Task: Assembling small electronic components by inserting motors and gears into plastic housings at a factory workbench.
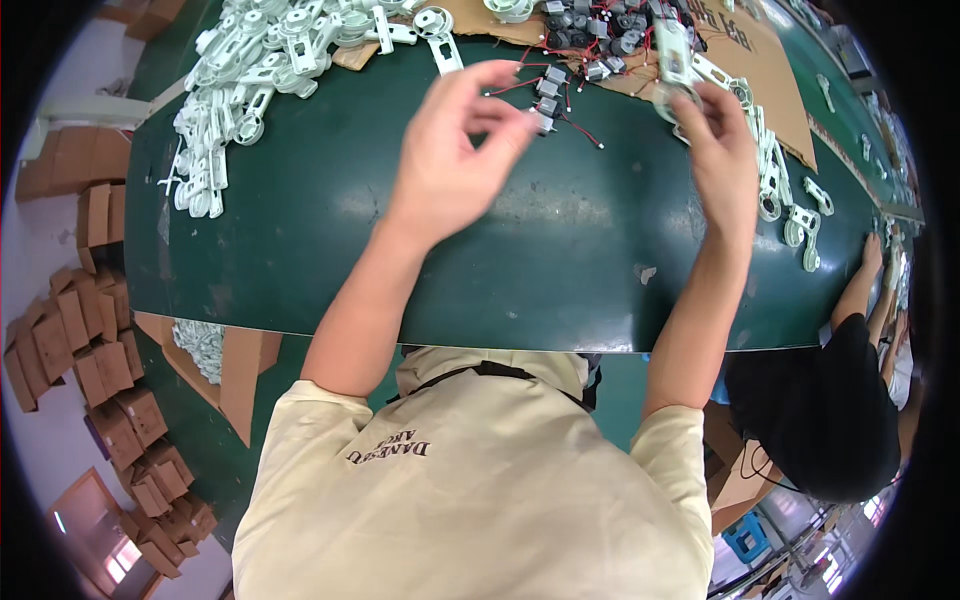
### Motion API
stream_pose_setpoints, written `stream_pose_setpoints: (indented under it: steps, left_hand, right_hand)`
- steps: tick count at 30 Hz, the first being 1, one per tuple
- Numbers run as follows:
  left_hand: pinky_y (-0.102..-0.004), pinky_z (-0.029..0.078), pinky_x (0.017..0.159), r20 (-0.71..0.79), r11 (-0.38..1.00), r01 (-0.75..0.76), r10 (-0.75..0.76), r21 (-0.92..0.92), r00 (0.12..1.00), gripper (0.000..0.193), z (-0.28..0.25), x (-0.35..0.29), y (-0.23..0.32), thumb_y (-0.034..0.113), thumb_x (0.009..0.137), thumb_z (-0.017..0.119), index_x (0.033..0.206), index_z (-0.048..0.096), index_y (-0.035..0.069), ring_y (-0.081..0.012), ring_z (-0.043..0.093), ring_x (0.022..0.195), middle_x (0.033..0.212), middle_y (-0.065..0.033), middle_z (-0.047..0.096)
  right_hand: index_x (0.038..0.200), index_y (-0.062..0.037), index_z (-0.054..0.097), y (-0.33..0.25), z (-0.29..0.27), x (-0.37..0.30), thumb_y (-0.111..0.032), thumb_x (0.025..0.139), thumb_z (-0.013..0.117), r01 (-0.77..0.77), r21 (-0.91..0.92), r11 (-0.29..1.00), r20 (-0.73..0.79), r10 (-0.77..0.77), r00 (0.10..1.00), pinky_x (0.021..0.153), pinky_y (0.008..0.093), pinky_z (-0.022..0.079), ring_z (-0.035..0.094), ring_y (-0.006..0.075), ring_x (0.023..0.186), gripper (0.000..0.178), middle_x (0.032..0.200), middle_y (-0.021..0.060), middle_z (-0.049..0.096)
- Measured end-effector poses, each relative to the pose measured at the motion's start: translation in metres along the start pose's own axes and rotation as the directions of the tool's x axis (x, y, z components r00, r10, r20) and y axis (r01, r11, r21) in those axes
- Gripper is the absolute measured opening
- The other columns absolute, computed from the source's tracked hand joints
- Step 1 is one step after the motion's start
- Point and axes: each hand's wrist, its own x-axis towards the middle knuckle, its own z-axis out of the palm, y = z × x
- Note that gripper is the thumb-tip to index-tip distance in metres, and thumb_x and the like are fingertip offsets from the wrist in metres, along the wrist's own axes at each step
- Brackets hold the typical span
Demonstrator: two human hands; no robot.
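Above the green tabletop, my left hand point(450, 155) has its thumb and forefinger spread, with nothing seen between them. Its thumb tip comes close to a short row of small silver motors point(548, 92) with thin red and black wires; whether it touches one I cannot tell. My right hand point(718, 150) is closed on one end of a pale green plastic housing point(674, 52), a long piece with a round ring at the gripped end. The housing is slightly blurred and points away from me.
A heap of pale green housings point(262, 75) covers the far left. More motors point(610, 28) pile up on flattened cardboard point(765, 75). Loose housings point(803, 232) lie at the right, near a co-worker in black point(815, 410). An open carton point(245, 375) stands below the table's left edge.
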Motion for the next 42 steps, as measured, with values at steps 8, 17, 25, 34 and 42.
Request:
stream_pose_setpoints:
  steps: [8, 17, 25, 34, 42]
  left_hand:
    - [-0.0355, 0.047, 0.09, -0.093, 0.717, -0.104, 0.229, 0.689, 0.969, 0.023, -0.028, 0.016, -0.028, 0.01, 0.085, 0.064, 0.108, 0.067, 0.009, -0.0263, 0.057, 0.106, 0.12, -0.011, 0.056]
    - [-0.043, 0.044, 0.093, 0.015, 0.497, -0.1, 0.172, 0.862, 0.985, 0.022, -0.026, 0.019, -0.031, 0.02, 0.085, 0.066, 0.098, 0.07, 0.003, -0.0337, 0.057, 0.106, 0.11, -0.0146, 0.064]
    - [-0.037, 0.049, 0.068, -0.165, 0.602, -0.074, 0.331, 0.795, 0.929, 0.031, -0.025, 0.023, -0.015, 0.032, 0.082, 0.073, 0.087, 0.065, 0.002, -0.0259, 0.061, 0.077, 0.079, -0.0114, 0.062]
    - [-0.0404, 0.051, 0.072, 0.111, 0.476, 0.078, -0.357, 0.876, 0.927, 0.038, -0.015, -0.008, 0.029, 0.039, 0.086, 0.067, 0.112, 0.065, 0.011, -0.0315, 0.067, 0.081, 0.08, -0.0151, 0.068]
    - [-0.0352, 0.048, 0.069, 0.128, 0.626, 0.105, -0.315, 0.773, 0.94, 0.028, -0.043, -0.007, 0.016, 0.032, 0.086, 0.069, 0.102, 0.063, 0.01, -0.0234, 0.054, 0.068, 0.092, -0.0097, 0.05]
  right_hand:
    - [0.1, -0.0059, 0.069, -0.011, 0.041, -0.019, -0.014, 0.09, 0.063, 0.311, -0.294, 0.904, 0.104, -0.293, 0.95, 0.079, 0.0361, 0.051, 0.064, 0.0296, 0.086, 0.015, 0.094, 0.0128, 0.066]
    - [0.103, -0.008, 0.064, -0.011, 0.078, -0.037, -0.016, 0.082, 0.07, 0.41, -0.425, 0.807, 0.417, -0.228, 0.88, 0.081, 0.0408, 0.049, 0.059, 0.0313, 0.095, 0.024, 0.093, 0.0128, 0.059]
    - [0.111, -0.0006, 0.059, -0.02, 0.057, -0.036, -0.011, 0.09, 0.059, 0.123, -0.185, 0.975, 0.375, -0.046, 0.926, 0.073, 0.037, 0.051, 0.065, 0.03, 0.076, 0.024, 0.09, 0.0155, 0.067]
    - [0.102, -0.0007, 0.066, -0.019, 0.052, -0.028, -0.019, 0.093, 0.062, 0.023, -0.103, 0.994, 0.297, 0.009, 0.955, 0.064, 0.029, 0.047, 0.056, 0.0163, 0.066, 0.021, 0.077, 0.01, 0.064]
    - [0.099, -0.0021, 0.067, -0.029, 0.054, -0.036, -0.016, 0.091, 0.065, -0.028, 0.044, 0.999, 0.304, 0.013, 0.953, 0.064, 0.0234, 0.045, 0.053, 0.0062, 0.071, 0.016, 0.079, -0.0007, 0.062]
